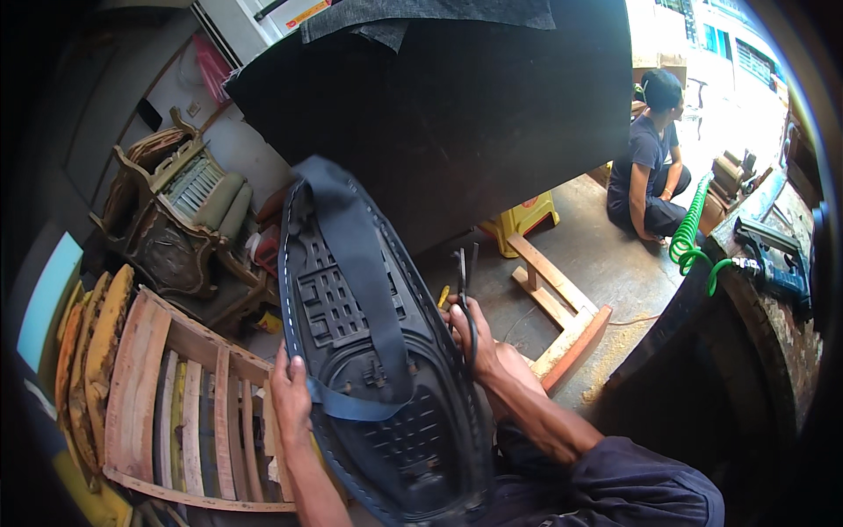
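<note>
A long black motorcycle seat [436, 378] is tilted up in front of me with its moulded underside toward me. Stitches or staples run along its rim. A loose dark strap [356, 255] loops down over the underside and bends left near the rim. My left hand [291, 392] grips the seat's left edge, thumb on the rim. On the other side, my right hand [470, 327] is closed around black scissors [464, 279], blades pointing up and slightly apart. That hand is beside the seat's right edge; whether it touches the seat I cannot tell.
A large black panel [457, 123] fills the area ahead. Wooden frames [571, 342] lie right and left, with a carved armchair [176, 211] at far left. On the right are a yellow stool [531, 220], a crouching person [648, 167], a green coiled hose [689, 228] and a bench tool [777, 272].
</note>
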Demonstrator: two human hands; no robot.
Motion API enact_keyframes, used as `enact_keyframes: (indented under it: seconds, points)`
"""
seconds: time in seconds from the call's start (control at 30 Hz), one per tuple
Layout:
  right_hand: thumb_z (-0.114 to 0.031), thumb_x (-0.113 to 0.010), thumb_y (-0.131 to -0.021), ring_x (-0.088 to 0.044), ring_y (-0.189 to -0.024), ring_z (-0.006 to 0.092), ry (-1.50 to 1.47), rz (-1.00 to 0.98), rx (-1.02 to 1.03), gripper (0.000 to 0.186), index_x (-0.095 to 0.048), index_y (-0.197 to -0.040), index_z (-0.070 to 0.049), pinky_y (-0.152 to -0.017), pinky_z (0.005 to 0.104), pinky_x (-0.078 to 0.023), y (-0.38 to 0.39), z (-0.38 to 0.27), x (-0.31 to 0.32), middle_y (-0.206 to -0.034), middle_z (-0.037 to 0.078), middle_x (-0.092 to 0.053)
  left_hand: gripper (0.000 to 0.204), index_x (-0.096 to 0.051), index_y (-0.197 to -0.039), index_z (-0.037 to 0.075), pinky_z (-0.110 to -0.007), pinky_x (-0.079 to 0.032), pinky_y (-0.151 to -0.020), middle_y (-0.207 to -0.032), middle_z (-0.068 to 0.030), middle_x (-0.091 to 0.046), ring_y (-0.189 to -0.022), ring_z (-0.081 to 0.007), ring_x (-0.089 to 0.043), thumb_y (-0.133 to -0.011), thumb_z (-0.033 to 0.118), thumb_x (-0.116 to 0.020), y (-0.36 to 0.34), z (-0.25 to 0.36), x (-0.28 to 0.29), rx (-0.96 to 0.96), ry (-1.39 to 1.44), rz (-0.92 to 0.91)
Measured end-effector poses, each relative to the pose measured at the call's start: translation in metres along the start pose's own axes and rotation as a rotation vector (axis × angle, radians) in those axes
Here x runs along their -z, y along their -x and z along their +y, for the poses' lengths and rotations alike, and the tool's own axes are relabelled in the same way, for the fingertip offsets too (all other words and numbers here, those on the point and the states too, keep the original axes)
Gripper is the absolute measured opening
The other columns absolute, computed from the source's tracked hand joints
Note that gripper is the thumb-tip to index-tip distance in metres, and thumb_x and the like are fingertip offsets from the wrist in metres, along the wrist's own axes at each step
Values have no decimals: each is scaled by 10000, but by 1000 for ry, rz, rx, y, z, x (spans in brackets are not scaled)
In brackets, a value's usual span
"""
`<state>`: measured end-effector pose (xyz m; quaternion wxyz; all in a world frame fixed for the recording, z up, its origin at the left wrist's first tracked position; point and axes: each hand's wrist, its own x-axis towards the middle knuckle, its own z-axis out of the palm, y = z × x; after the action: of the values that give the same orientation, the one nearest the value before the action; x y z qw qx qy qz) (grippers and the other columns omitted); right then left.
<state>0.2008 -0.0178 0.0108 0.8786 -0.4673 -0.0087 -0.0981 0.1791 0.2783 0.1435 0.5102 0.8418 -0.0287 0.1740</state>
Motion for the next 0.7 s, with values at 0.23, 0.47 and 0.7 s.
enact_keyframes:
  seconds: [0.23,0.47,0.7]
  points:
    - [-362,-524,-1111,-604,-854,104,-432,103,25,444,-454,-1434,-66,-676,251,-471,81,-45,38,-1076,61,-610,533,-463,-1573,-14,-339,-359,-1207,-1547,-154,-562,-1428,-213,-512,-1084,154,-594,0,5,17,25,-29,-468]
    - [-372,-563,-1112,-613,-975,146,259,632,166,407,-544,-1296,-10,-866,295,-506,109,-30,151,-1055,62,-627,692,-519,-1513,-19,-537,-308,-1220,-1537,-301,-468,-1448,-443,-430,-993,401,-696,106,1,-166,-336,-639,-421]
    - [-397,-630,-1075,-659,-824,211,646,779,-30,464,-549,-1311,-6,-780,367,-539,151,-41,168,-904,86,-661,443,-659,-1091,40,-592,-348,-1062,-1233,-193,-606,-1206,-371,-545,-884,400,-816,164,28,-312,-572,-483,-445]
